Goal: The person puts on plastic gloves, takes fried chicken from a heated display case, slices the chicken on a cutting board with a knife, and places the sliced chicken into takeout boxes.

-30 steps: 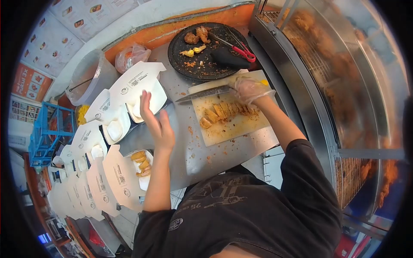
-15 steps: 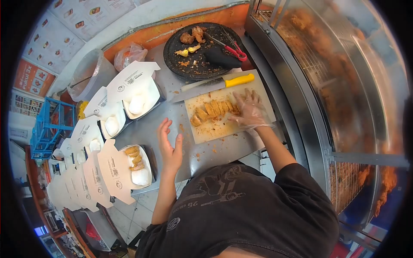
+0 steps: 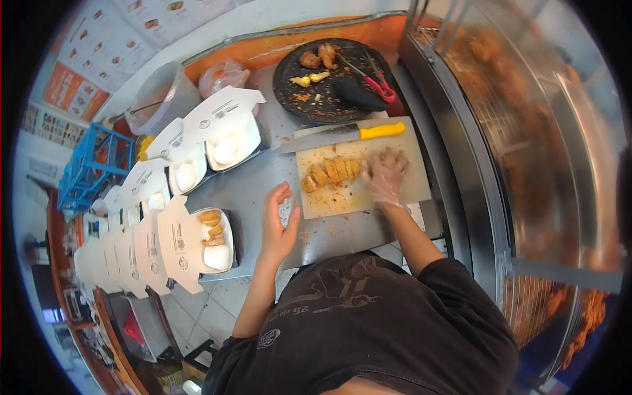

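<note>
The clear-gloved right hand (image 3: 384,176) has left the yellow-handled steel knife (image 3: 342,135) along the far edge of the white rectangular cutting board (image 3: 418,184), so slicing seems to have given way to handling. Its fingers cover the right end of the golden-brown sliced meat (image 3: 334,171) on the board, grip unclear. Left of the board, the bare left hand (image 3: 278,224) is empty, thumb and fingers parted.

looks like a fried-food takeaway shop, judging by the steel-framed glass display case (image 3: 469,172) with orange-brown battered pieces (image 3: 588,313) on wire racks (image 3: 526,309), the white wall sheets of food pictures (image 3: 108,56), and the row of open white printed cardboard meal boxes (image 3: 178,245) along the grey metal counter (image 3: 227,187).
</note>
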`<state>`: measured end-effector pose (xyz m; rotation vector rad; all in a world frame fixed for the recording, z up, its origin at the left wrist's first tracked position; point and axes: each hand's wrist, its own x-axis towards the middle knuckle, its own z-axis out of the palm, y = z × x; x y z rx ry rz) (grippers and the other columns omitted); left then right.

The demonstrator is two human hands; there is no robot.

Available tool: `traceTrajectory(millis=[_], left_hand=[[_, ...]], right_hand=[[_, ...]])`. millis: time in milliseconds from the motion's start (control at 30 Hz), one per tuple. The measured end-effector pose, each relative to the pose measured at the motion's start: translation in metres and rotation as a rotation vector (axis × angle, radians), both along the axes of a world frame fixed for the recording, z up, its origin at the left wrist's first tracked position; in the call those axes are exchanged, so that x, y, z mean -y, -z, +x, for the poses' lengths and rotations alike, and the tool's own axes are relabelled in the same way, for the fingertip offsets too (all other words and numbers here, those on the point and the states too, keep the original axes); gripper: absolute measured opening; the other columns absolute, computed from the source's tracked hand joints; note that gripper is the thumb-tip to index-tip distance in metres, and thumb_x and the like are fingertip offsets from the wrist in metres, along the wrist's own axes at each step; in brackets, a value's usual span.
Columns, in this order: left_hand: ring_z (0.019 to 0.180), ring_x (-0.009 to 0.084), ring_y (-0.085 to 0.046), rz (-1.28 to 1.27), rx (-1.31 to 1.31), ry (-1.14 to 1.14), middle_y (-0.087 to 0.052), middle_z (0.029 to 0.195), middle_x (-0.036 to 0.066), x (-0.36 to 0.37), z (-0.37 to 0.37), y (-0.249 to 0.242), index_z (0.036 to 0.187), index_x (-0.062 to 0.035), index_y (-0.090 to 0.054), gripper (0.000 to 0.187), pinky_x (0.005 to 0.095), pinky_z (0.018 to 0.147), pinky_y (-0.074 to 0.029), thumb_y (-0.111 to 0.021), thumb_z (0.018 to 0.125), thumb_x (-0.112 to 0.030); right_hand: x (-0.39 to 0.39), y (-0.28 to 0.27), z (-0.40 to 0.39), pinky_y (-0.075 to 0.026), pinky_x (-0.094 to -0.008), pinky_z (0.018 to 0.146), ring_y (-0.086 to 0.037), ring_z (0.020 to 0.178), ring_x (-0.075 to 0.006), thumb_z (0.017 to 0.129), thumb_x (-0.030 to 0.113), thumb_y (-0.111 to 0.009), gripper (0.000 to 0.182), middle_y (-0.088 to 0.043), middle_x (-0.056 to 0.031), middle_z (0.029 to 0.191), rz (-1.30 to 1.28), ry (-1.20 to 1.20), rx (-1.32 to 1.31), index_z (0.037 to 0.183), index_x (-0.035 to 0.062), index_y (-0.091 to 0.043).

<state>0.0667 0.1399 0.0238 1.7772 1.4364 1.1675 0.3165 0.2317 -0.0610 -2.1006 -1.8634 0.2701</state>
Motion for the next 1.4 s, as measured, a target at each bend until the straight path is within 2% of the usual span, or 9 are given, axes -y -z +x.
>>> traceTrajectory(millis=[300,433,567,833,1000,1133,1200,1300,1400], left_hand=[[0.102,0.0320,-0.058,-0.025,-0.140,0.020,-0.056,0.116,0.018,0.022,0.025,0.002,0.127,-0.0016,-0.046,0.045,0.0402,0.090,-0.044,-0.061,0.085,-0.011],[0.104,0.0310,-0.057,-0.080,-0.182,-0.036,-0.057,0.117,0.015,0.036,0.019,0.004,0.127,-0.0039,-0.049,0.045,0.0397,0.089,-0.045,-0.063,0.086,-0.012],[0.101,0.0310,-0.059,0.004,-0.294,-0.108,-0.061,0.112,0.014,0.052,-0.023,-0.020,0.123,-0.0041,-0.053,0.040,0.0396,0.087,-0.046,-0.064,0.086,-0.013],[0.099,0.0257,-0.062,0.239,-0.296,-0.865,-0.065,0.109,0.012,0.125,-0.198,-0.078,0.112,-0.0034,-0.059,0.027,0.0365,0.088,-0.047,-0.061,0.086,-0.006],[0.103,0.0202,-0.058,0.244,-0.207,-1.264,-0.063,0.112,0.010,0.187,-0.358,-0.058,0.116,-0.0009,-0.057,0.031,0.0329,0.088,-0.045,-0.063,0.086,-0.009],[0.107,0.0260,-0.058,-0.009,-0.207,-0.963,-0.063,0.112,0.014,0.185,-0.404,-0.024,0.119,-0.0027,-0.057,0.040,0.0392,0.089,-0.046,-0.064,0.084,-0.020],[0.101,0.0339,-0.061,-0.263,-0.303,-0.786,-0.065,0.104,0.018,0.180,-0.396,-0.014,0.116,-0.0025,-0.059,0.038,0.0437,0.086,-0.048,-0.061,0.085,-0.025],[0.081,0.0396,-0.066,-0.464,-0.377,-0.662,-0.067,0.088,0.020,0.179,-0.393,-0.001,0.104,-0.0002,-0.062,0.027,0.0462,0.073,-0.053,-0.055,0.086,-0.018],[0.077,0.0374,-0.067,-0.527,-0.398,-0.640,-0.067,0.084,0.022,0.179,-0.398,0.007,0.096,0.0007,-0.061,0.021,0.0454,0.070,-0.054,-0.054,0.085,-0.016]], right_hand=[[0.004,0.000,0.000,-0.037,-0.0496,0.095,-0.050,0.110,-0.0326,0.074,0.025,-0.070,0.033,-0.057,-0.0141,0.114,0.138,-0.208,0.120,0.102,0.0078,-0.064],[-0.010,0.033,0.018,-0.046,-0.0461,0.079,-0.059,0.090,-0.0339,0.074,0.024,-0.070,0.025,-0.064,-0.0128,0.096,0.548,-0.348,0.159,0.092,0.0072,-0.064],[-0.016,0.014,0.027,-0.048,-0.0469,0.072,-0.061,0.077,-0.0381,0.073,0.025,-0.068,0.024,-0.066,-0.0168,0.081,0.335,-0.330,0.108,0.082,0.0031,-0.066],[-0.063,0.016,0.040,-0.045,-0.0375,0.061,-0.058,0.062,-0.0251,0.080,0.027,-0.062,0.026,-0.061,-0.0134,0.070,0.322,0.523,-0.234,0.077,0.0019,-0.062],[-0.020,-0.098,-0.140,-0.044,-0.0278,0.054,-0.054,0.068,-0.0149,0.092,0.026,-0.054,0.020,-0.055,-0.0034,0.078,-0.093,-0.213,-1.450,0.083,0.0084,-0.058],[0.023,-0.168,-0.361,-0.051,-0.0282,0.066,-0.060,0.080,-0.0152,0.088,0.024,-0.057,0.025,-0.059,-0.0066,0.091,-0.128,-0.677,-1.224,0.099,0.0016,-0.061],[0.018,-0.166,-0.454,-0.051,-0.0282,0.077,-0.061,0.086,-0.0147,0.084,0.021,-0.066,0.028,-0.061,-0.0066,0.100,-0.545,-0.969,-1.183,0.103,0.0024,-0.061],[0.039,-0.132,-0.613,-0.050,-0.0406,0.084,-0.064,0.092,-0.0265,0.070,0.027,-0.075,0.038,-0.068,-0.0115,0.096,-0.126,-1.603,-0.435,0.101,0.0065,-0.069],[0.098,-0.168,-0.681,-0.050,-0.0390,0.084,-0.065,0.089,-0.0263,0.072,0.029,-0.070,0.031,-0.070,-0.0110,0.093,-0.362,-1.564,0.132,0.095,0.0072,-0.072]])
